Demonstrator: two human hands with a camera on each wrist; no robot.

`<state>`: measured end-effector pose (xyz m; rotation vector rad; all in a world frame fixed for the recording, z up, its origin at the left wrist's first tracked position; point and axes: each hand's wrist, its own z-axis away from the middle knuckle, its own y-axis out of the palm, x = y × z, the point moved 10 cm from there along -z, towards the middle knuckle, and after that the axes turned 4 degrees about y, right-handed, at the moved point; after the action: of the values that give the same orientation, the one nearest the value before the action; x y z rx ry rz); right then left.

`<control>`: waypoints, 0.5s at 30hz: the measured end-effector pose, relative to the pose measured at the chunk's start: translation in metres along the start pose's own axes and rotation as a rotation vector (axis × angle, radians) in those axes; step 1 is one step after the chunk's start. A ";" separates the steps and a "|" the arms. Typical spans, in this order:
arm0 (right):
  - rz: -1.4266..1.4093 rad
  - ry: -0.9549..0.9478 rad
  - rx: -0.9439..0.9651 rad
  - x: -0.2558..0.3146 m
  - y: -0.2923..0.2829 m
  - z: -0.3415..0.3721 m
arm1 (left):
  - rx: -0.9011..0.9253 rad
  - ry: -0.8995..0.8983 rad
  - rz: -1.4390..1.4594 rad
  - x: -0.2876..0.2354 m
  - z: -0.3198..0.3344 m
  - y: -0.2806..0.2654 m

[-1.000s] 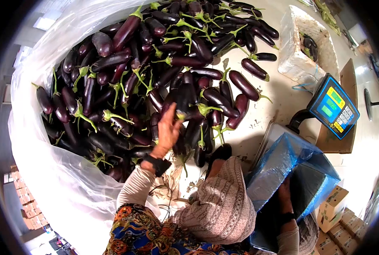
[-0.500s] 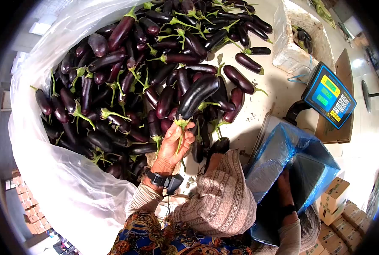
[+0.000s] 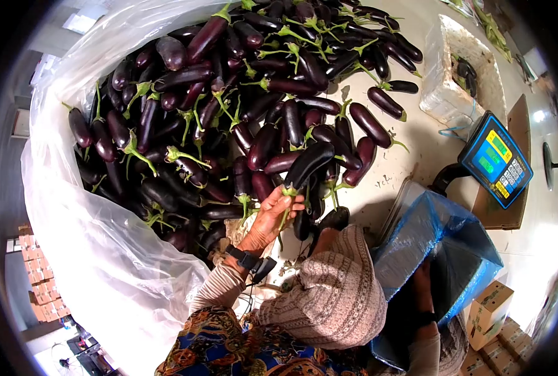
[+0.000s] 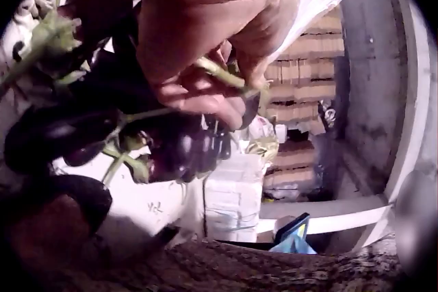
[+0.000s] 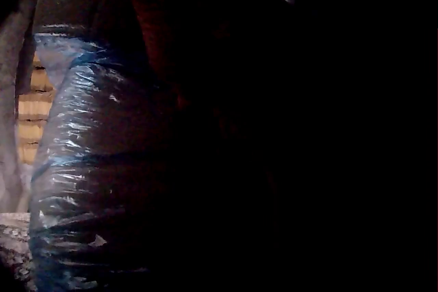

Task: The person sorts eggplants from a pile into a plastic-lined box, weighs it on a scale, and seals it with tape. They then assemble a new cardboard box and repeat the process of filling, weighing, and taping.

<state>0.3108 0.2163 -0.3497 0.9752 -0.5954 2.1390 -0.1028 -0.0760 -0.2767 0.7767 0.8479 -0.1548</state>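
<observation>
My left hand [image 3: 268, 220] pinches the green stem of a dark purple eggplant [image 3: 309, 164], its body pointing up and to the right over the pile. In the left wrist view, the stem [image 4: 220, 73] lies between thumb and fingers. A heap of eggplants [image 3: 185, 76] spreads beyond this hand, bedded in clear plastic sheeting [image 3: 78, 250]. My right hand [image 3: 422, 285] reaches down into a box lined with blue plastic film [image 3: 410, 225]. Its fingers are lost in the dark there, and the right wrist view shows mostly the crinkled film [image 5: 82, 121] and blackness.
A weighing scale display [image 3: 495, 160] stands behind the lined box. Further back is a white foam box [image 3: 439, 91] with a few dark eggplants inside. Cardboard cartons [image 3: 489, 313] are stacked at the lower right. A covered knee [image 3: 329, 294] sits between the arms.
My left hand reached into the pile, took an eggplant by its stem and drew it back, lifting it above the others. The right hand stays inside the lined box.
</observation>
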 end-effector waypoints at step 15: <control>-0.051 0.067 0.203 -0.067 -0.032 -0.028 | -0.198 0.253 -1.070 -0.012 0.011 -0.077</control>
<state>0.3535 0.2286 -0.4155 1.0101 -0.3213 2.2079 -0.1358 -0.1412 -0.3067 0.0862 1.4336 -0.9168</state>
